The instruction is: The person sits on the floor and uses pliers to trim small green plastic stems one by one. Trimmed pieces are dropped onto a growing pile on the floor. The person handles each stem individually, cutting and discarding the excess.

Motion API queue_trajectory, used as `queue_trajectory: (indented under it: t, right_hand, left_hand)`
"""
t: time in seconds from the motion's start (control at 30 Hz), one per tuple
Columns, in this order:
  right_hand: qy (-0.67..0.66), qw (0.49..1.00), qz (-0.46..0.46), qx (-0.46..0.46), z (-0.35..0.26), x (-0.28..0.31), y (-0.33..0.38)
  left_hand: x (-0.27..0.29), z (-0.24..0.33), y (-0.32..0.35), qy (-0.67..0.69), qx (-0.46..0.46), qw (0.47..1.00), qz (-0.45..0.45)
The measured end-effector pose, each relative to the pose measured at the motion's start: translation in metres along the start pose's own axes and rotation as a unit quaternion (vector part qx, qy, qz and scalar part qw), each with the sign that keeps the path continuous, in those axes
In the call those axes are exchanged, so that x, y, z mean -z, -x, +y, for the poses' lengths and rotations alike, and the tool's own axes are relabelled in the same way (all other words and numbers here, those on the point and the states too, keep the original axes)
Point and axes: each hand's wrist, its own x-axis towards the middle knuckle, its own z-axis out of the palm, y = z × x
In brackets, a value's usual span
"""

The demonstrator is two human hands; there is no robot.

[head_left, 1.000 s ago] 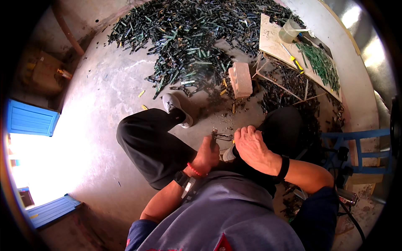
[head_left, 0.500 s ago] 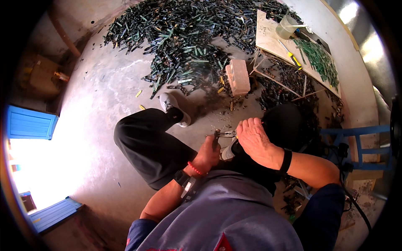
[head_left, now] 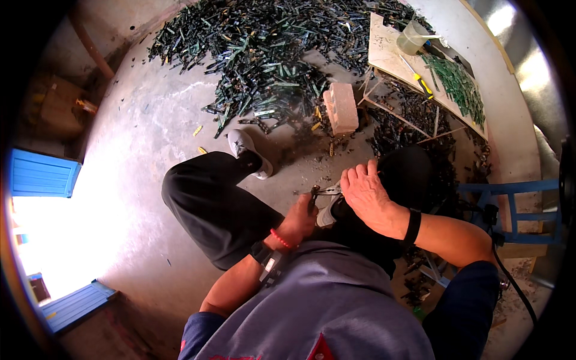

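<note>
My left hand (head_left: 298,219) is closed round the dark handles of a pair of pliers (head_left: 329,191). The metal jaws point right and reach to the fingers of my right hand (head_left: 367,195). That hand is curled, its back toward me, and what it holds is hidden underneath. Both hands are over my lap, between my knees. Below the pliers, one grey shoe (head_left: 327,215) partly shows.
A large heap of dark and green strips (head_left: 270,66) covers the far floor. A pinkish brick (head_left: 342,109) stands before it. At right, a low table (head_left: 387,51) bears a plastic cup (head_left: 412,39), a yellow-handled screwdriver (head_left: 422,85) and green strips (head_left: 456,84). A blue chair (head_left: 516,210) stands nearby.
My right hand's fingers have shifted, with the index finger now lifted higher. The pliers have moved slightly right and stay in my left hand.
</note>
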Motion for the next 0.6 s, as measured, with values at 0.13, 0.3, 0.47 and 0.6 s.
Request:
queue_trajectory:
  t: [0.13,0.3,0.47,0.6]
  right_hand:
    - [0.002,0.999,-0.030,0.012,-0.003,0.005,0.005]
    - [0.029,0.999,-0.017,0.022,-0.003,0.010,0.007]
    - [0.048,0.999,0.002,0.025,-0.002,0.008,0.008]
    - [-0.050,0.998,-0.022,0.019,-0.008,-0.003,0.011]
  left_hand:
    - [-0.001,0.004,0.003,0.002,0.019,1.000,-0.005]
    - [0.001,-0.001,0.001,-0.012,0.012,1.000,-0.006]
    - [-0.002,0.008,0.006,-0.023,0.026,0.999,-0.001]
    - [0.001,0.001,0.002,-0.045,0.005,0.999,-0.003]
